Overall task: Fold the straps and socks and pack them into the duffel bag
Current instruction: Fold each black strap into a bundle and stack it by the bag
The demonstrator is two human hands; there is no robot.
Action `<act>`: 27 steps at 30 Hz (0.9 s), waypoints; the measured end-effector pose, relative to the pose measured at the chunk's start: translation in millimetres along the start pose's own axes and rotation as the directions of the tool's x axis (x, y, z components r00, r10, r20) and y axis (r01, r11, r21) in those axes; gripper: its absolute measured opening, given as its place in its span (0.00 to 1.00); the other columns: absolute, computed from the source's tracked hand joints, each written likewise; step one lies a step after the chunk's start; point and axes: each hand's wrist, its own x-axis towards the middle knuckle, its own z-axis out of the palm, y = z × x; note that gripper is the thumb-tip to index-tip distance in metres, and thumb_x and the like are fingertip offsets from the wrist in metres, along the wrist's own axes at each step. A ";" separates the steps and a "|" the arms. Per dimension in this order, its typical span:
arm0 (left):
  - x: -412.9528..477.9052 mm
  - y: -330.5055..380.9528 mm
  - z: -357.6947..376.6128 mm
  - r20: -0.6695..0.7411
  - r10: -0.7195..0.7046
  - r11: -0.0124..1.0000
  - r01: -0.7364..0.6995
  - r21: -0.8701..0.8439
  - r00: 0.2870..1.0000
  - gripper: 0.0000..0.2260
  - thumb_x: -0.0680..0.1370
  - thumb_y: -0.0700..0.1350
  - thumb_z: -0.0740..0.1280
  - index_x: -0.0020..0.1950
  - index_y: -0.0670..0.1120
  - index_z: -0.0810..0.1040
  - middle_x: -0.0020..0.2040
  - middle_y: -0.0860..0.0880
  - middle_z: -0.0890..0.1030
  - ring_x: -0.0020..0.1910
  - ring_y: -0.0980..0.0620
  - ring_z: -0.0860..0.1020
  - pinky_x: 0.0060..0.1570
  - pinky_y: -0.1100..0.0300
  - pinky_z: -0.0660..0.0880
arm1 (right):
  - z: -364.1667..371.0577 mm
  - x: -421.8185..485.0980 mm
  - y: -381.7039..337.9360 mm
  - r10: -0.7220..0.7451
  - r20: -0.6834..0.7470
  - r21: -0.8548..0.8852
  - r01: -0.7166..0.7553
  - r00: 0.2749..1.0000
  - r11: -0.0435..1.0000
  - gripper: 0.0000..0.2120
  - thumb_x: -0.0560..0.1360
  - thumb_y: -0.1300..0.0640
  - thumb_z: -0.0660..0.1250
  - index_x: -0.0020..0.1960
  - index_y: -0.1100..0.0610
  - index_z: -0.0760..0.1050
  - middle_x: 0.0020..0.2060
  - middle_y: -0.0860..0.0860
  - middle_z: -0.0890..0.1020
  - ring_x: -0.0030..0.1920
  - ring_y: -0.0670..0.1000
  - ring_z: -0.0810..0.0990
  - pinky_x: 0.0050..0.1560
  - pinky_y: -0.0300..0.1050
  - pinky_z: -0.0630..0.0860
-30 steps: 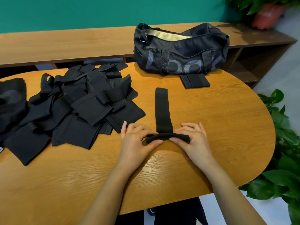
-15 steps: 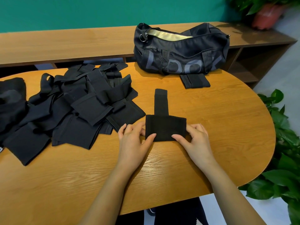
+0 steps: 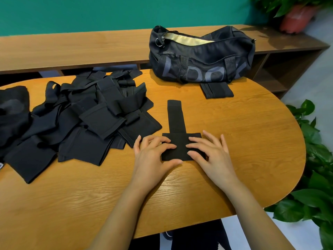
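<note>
the strap (image 3: 181, 138) lay on the counter (image 3: 252, 145) straight ahead of the person, in a t shape. its wide folded block sat under the fingers, and a narrow tail ran away from the body toward the far edge. both hands rested on the block from the near side. the left hand (image 3: 153, 156) had its fingertips pressed down on the left half, thumb along the near edge. the right hand (image 3: 210, 154) lay with its fingers spread and flat on the right half. neither hand pinched the cloth; they pressed it to the wood, fingertips nearly meeting in the middle.

the tail's long axis pointed away from the person, square to the line between the two hands, and it left the block slightly toward the left hand's side. my reading was that the next fold had to travel along that axis, either the block turned onward over the tail or the tail drawn back. both hands looked equally placed for it.

the duffel bag (image 3: 201, 56) stood at the far edge, beyond and to the right, zip open on a pale lining, so the right hand was nearer. a folded strap (image 3: 217, 90) lay just in front of it. the unfolded pile (image 3: 90, 120) sprawled well to the left.
</note>
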 end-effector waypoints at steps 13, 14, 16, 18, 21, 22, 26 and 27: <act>-0.4 0.1 0.2 -0.021 -0.007 0.998 0.006 -0.064 1.000 0.22 0.76 0.66 0.55 0.52 0.58 0.84 0.53 0.63 0.78 0.60 0.58 0.69 0.74 0.50 0.44 | 0.8 -1.3 3.9 -0.026 0.019 0.014 0.026 0.999 1.000 0.27 0.66 0.24 0.57 0.56 0.36 0.79 0.62 0.34 0.74 0.72 0.45 0.60 0.75 0.58 0.44; -0.5 0.0 0.3 -0.021 -0.005 0.998 0.004 -0.069 1.000 0.21 0.76 0.66 0.55 0.51 0.58 0.84 0.53 0.63 0.78 0.60 0.58 0.69 0.74 0.50 0.44 | 0.7 -0.9 3.8 -0.023 0.014 0.029 0.022 1.000 0.999 0.24 0.67 0.26 0.58 0.55 0.36 0.79 0.61 0.34 0.74 0.72 0.45 0.61 0.75 0.59 0.44; -0.6 0.4 -0.1 -0.021 -0.002 0.996 0.000 -0.087 1.000 0.20 0.76 0.67 0.55 0.50 0.59 0.84 0.52 0.63 0.78 0.60 0.59 0.69 0.74 0.51 0.44 | 0.8 -0.2 4.3 -0.011 0.010 0.063 0.010 1.000 0.998 0.20 0.68 0.28 0.58 0.52 0.35 0.79 0.58 0.32 0.73 0.70 0.45 0.62 0.75 0.60 0.46; -0.7 1.5 -0.8 -0.019 -0.001 0.994 -0.001 -0.106 1.000 0.20 0.74 0.69 0.57 0.49 0.60 0.83 0.51 0.64 0.77 0.59 0.61 0.68 0.74 0.51 0.43 | 0.8 0.3 5.1 0.002 0.003 0.101 -0.003 1.000 0.995 0.16 0.70 0.30 0.58 0.50 0.35 0.77 0.56 0.32 0.74 0.69 0.43 0.63 0.75 0.60 0.48; -1.0 1.7 -0.9 -0.001 0.027 0.997 -0.027 -0.067 1.000 0.22 0.71 0.71 0.59 0.53 0.60 0.82 0.51 0.64 0.76 0.60 0.62 0.66 0.74 0.51 0.43 | 1.5 0.6 5.9 0.011 -0.009 0.121 -0.010 1.000 0.993 0.17 0.71 0.32 0.57 0.49 0.37 0.79 0.53 0.31 0.74 0.66 0.42 0.64 0.74 0.60 0.49; -1.2 1.4 -0.6 0.007 0.034 0.998 -0.034 -0.052 0.999 0.23 0.71 0.71 0.59 0.56 0.60 0.81 0.51 0.64 0.76 0.60 0.62 0.66 0.74 0.51 0.44 | 1.9 0.7 6.3 0.013 -0.009 0.122 -0.012 1.000 0.992 0.18 0.71 0.32 0.57 0.48 0.38 0.80 0.51 0.30 0.74 0.66 0.42 0.65 0.74 0.60 0.50; -1.3 0.2 0.2 0.013 0.046 0.997 -0.045 -0.054 0.999 0.21 0.73 0.68 0.59 0.56 0.60 0.81 0.49 0.64 0.75 0.58 0.61 0.67 0.74 0.51 0.44 | 2.6 1.5 6.5 0.019 -0.005 0.135 -0.018 1.000 0.991 0.19 0.71 0.32 0.56 0.48 0.39 0.80 0.49 0.28 0.73 0.64 0.42 0.67 0.74 0.62 0.50; -1.2 0.3 0.3 0.007 0.041 0.997 -0.041 -0.062 0.999 0.20 0.73 0.68 0.59 0.55 0.60 0.82 0.49 0.63 0.75 0.58 0.61 0.67 0.73 0.51 0.44 | 2.5 1.5 6.0 0.023 -0.007 0.138 -0.022 1.000 0.990 0.19 0.71 0.32 0.57 0.48 0.40 0.80 0.48 0.28 0.73 0.64 0.42 0.67 0.73 0.62 0.51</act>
